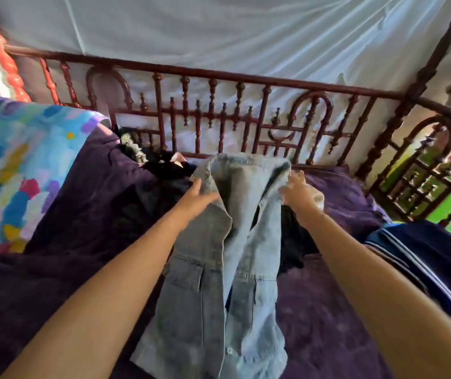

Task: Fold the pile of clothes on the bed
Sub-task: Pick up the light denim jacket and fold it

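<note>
A light blue denim jacket [218,269] hangs lifted over the purple bed cover [328,324], its front open and its hem trailing toward me. My left hand [195,196] holds the jacket's left shoulder, thumb up against the cloth. My right hand [298,194] grips the right shoulder near the collar. Behind the jacket lies a pile of dark clothes [164,168] by the bed rail. More dark cloth [292,242] shows under my right wrist.
A dark red turned-wood bed rail [218,116] runs along the far side, with a white net above it. A multicoloured blanket [19,170] is heaped at the left. A navy garment with white stripes [424,258] lies at the right.
</note>
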{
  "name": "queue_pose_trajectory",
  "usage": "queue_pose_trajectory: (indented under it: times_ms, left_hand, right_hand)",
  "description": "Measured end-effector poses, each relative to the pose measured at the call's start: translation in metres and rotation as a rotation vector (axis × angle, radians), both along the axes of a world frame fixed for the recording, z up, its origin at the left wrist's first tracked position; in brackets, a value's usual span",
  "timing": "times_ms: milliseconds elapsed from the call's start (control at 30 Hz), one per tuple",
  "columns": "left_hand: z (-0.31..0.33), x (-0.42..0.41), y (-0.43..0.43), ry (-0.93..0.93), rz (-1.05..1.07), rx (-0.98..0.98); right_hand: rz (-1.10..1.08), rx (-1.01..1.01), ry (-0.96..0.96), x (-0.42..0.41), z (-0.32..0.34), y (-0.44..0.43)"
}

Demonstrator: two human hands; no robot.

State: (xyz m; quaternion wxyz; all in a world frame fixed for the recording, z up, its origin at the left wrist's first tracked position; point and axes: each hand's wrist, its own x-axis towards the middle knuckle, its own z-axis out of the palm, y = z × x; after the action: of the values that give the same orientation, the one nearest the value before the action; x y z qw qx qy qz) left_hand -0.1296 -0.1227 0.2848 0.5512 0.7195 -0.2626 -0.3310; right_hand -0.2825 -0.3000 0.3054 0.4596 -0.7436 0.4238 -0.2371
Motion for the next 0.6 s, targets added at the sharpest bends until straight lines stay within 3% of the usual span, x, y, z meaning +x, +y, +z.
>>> queue_pose_trajectory:
  times_ms: [67,167,267,400,500,600]
  left_hand:
    - [-0.078,-0.015,0.024,0.038,-0.014,0.226]
    - [-0.187,-0.043,0.067,-0.071,-0.018,0.559]
    - [-0.262,-0.071,0.111,-0.136,-0.088,0.829]
    - [-0.307,-0.089,0.157,-0.189,0.020,0.985]
    - [-0.317,-0.076,0.171,-0.153,0.161,1.046]
    - [-0.325,-0.060,0.175,-0.017,0.263,0.966]
  right_hand:
    - [0.016,0.074,0.189,-0.019,-0.075,0.010]
    - [0.027,0.196,0.443,-0.057,-0.178,0.039]
    - [0.007,0.331,0.571,-0.096,-0.254,0.079]
    - [-0.063,0.371,0.778,-0.128,-0.314,0.108]
    - [-0.171,0.433,0.758,-0.142,-0.333,0.112]
    - [-0.217,0.457,0.740,-0.155,-0.351,0.110]
